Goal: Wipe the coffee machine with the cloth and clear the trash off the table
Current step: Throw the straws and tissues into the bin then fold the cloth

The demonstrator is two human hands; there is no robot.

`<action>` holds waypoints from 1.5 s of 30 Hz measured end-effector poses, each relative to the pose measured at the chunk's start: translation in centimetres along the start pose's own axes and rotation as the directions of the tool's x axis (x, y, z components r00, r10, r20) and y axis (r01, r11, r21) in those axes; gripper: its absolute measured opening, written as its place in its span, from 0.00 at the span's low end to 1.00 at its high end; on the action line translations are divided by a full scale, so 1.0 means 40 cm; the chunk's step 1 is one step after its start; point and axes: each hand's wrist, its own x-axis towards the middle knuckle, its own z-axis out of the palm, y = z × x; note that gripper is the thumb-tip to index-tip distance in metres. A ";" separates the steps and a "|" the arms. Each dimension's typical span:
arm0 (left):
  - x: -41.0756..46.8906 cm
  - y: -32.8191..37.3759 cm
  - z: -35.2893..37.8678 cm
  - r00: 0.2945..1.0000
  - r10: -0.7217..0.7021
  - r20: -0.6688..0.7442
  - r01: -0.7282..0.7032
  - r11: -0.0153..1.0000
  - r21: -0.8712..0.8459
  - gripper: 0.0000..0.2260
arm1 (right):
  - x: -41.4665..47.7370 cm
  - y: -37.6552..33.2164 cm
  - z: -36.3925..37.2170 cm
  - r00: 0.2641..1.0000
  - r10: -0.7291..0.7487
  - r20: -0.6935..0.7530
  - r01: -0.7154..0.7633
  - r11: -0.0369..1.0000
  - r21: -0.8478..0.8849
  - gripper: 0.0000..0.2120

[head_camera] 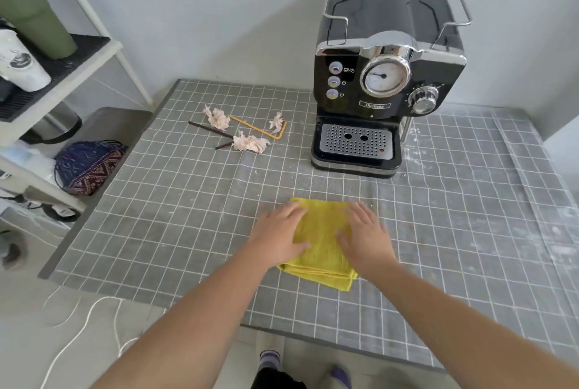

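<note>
Yellow cloth [319,241] lies folded at lower centre of the desk [188,232], left hand [279,235] and right hand [365,238] flat on it, fingers straight; coffee machine [385,75] upper right, crumpled trash [241,131] upper left.

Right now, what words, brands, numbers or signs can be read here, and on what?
"Duchess": plate on the coffee machine front.
Icons beside its buttons: too small to read.
Gauge dial: marks too blurred to read.
White cup on the shelf: print blurred.
</note>
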 end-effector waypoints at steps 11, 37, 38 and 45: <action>-0.043 -0.060 0.067 0.994 0.074 0.084 -0.089 0.977 0.194 0.35 | -0.040 0.029 0.078 0.988 -0.089 0.128 0.133 0.910 -0.393 0.34; 0.295 -0.550 -0.270 0.943 -0.208 -0.260 0.232 0.971 0.065 0.14 | 0.639 -0.430 -0.019 0.987 -0.137 -0.087 0.098 0.931 -0.351 0.12; 0.300 -0.557 -0.260 0.942 -0.195 -0.274 0.219 0.974 0.058 0.13 | 0.654 -0.438 -0.010 0.991 -0.115 -0.064 0.080 0.912 -0.403 0.12; 0.303 -0.588 -0.223 0.920 -0.121 -0.372 0.143 0.989 0.031 0.09 | 0.688 -0.446 0.023 0.996 0.030 -0.081 -0.062 0.904 -0.424 0.11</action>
